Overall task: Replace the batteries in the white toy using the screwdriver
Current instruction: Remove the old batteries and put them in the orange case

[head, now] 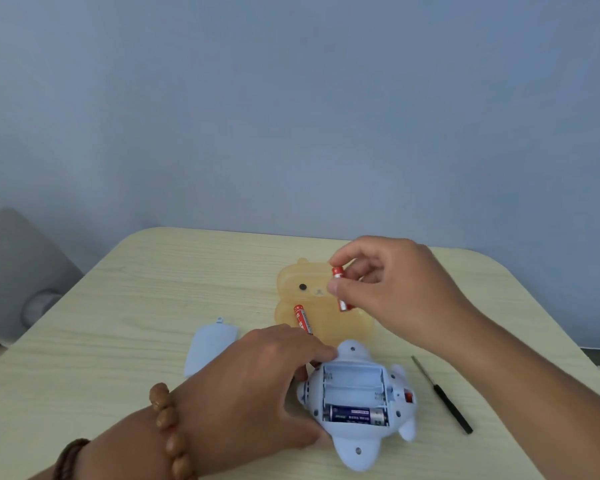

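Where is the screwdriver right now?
In the head view, the screwdriver lies on the table at the lower right, just right of the white toy and apart from it, with its tip pointing away from the person.

Middle of a red battery (337,272) hidden by the right hand (388,289) pinching it, near end of the second red battery (302,318) under the left hand (267,382), which grips and covers one side of the white toy (347,441), print on the blue battery (355,414) too small to read, forearms (534,393) cut off by frame edges.
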### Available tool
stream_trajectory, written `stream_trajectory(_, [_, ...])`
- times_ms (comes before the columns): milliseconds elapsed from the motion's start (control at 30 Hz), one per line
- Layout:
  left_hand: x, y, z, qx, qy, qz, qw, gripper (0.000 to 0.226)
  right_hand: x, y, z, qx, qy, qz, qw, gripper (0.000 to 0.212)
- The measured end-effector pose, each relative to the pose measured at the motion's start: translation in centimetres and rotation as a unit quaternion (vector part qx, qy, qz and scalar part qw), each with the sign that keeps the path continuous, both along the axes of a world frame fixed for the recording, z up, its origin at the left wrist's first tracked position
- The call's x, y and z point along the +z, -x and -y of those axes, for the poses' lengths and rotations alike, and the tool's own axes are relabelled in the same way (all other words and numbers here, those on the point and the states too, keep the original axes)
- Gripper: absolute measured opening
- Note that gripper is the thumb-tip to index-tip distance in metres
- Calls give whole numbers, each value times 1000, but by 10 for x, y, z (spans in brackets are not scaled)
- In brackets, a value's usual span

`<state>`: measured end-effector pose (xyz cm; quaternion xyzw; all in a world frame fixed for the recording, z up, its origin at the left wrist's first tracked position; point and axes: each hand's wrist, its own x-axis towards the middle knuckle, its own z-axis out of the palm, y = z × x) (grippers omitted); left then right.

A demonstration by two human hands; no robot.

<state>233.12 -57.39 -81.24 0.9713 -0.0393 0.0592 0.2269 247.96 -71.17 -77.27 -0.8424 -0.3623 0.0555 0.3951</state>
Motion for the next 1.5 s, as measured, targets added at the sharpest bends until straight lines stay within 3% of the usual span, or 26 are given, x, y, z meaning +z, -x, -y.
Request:
stream_trajectory(133, [2, -1, 2, -6, -13, 24, 1000, 50, -19, -9, -29, 11, 67, 14, 998, 19])
stream_trajectory(233, [1, -3, 0, -10, 3, 5, 1000, 52, -31, -12, -38, 12, 95, 21, 995, 24])
stream_trajectory(500, [4, -3, 0, -19, 25, -4, 1000, 43, -46, -9, -39, 16, 90, 39, 995, 29])
stream_trajectory(700, [5, -4, 1, -19, 23, -13, 999, 50, -42, -9, -39, 19, 109, 49, 993, 32])
stream_trajectory(867, [4, -3, 1, -10, 5, -3, 1000, 54, -26, -4, -18, 17, 66, 47, 997, 32])
stream_trajectory(967, [4, -1, 0, -2, 7, 11, 1000, 56, -11, 11, 24, 62, 58, -6, 996, 54])
stream_trajectory(1100, [2, -1, -2, -1, -8, 13, 1000, 59, -25, 40, 76, 140, 129, -45, 981, 88])
stream_trajectory(1267, [-4, -7, 1, 6, -20, -11, 1000, 61, -55, 46, 87, 85, 15, -74, 994, 86])
stream_trajectory(1367, [-1, -15, 9, 18, -5, -41, 999, 43, -61, 47, 87, 69, -14, -76, 995, 82])
stream_trajectory(1500, [12, -6, 45, 115, -3, 44, 992, 40, -67, 47, 87, 65, -28, -84, 994, 77])
